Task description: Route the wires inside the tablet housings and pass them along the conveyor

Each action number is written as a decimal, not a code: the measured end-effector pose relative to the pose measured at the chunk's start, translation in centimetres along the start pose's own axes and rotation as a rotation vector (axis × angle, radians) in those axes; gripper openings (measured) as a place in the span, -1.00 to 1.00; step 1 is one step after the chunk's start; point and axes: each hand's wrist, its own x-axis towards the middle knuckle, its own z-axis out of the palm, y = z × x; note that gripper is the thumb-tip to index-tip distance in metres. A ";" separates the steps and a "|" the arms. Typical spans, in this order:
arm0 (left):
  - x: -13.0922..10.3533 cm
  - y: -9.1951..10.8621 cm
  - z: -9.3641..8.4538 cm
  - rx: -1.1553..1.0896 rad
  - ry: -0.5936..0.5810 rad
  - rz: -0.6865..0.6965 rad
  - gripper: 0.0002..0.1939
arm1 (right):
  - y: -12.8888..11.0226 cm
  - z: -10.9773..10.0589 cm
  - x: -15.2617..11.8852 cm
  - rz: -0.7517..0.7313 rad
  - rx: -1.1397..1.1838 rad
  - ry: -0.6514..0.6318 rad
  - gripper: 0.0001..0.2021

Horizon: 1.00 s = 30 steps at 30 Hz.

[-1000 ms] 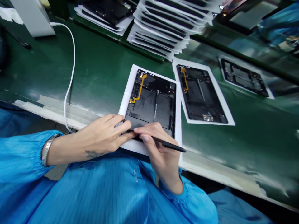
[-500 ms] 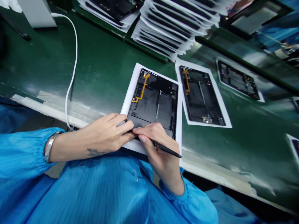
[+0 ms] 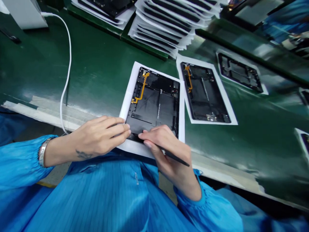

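Observation:
A black tablet housing (image 3: pixel 148 111) lies on a white sheet (image 3: pixel 127 88) before me, with an orange flex cable (image 3: pixel 142 91) along its left side. My left hand (image 3: pixel 102 133) rests at the housing's lower left corner, fingers stretched out side by side, with nothing seen in them. Black tweezers (image 3: pixel 176 158) are pinched in my right hand (image 3: pixel 166 145), their back end sticking out to the lower right. The right fingertips are over the housing's lower edge. The tweezers' tips are hidden by the fingers.
A second housing (image 3: pixel 204 91) on white paper lies to the right, and a third (image 3: pixel 241 72) farther off. Stacked housings between white sheets (image 3: pixel 166 25) stand at the back. A white cable (image 3: pixel 70 61) runs down from a white stand (image 3: pixel 26 14) on the green table (image 3: pixel 96 61).
My left hand has drawn back leftward from the right fingertips, leaving a gap between them. The right hand keeps the tweezers at the lower edge. The whole view has shifted slightly.

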 end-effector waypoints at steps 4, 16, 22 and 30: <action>0.0 -0.1 -0.1 -0.009 -0.003 0.016 -0.72 | 0.1 -1.5 -0.6 0.018 -0.043 0.023 -0.83; 2.8 0.6 0.3 0.061 0.008 0.095 -0.67 | -0.1 -1.0 -2.3 -0.036 -0.164 0.059 -0.78; 2.9 0.9 0.9 0.099 0.039 0.110 -0.75 | -0.9 -0.8 -2.8 -0.153 -0.367 -0.093 -0.79; 2.0 1.1 0.9 0.025 0.059 0.063 -0.77 | -0.7 -0.7 -3.1 -0.119 -0.255 -0.030 -0.77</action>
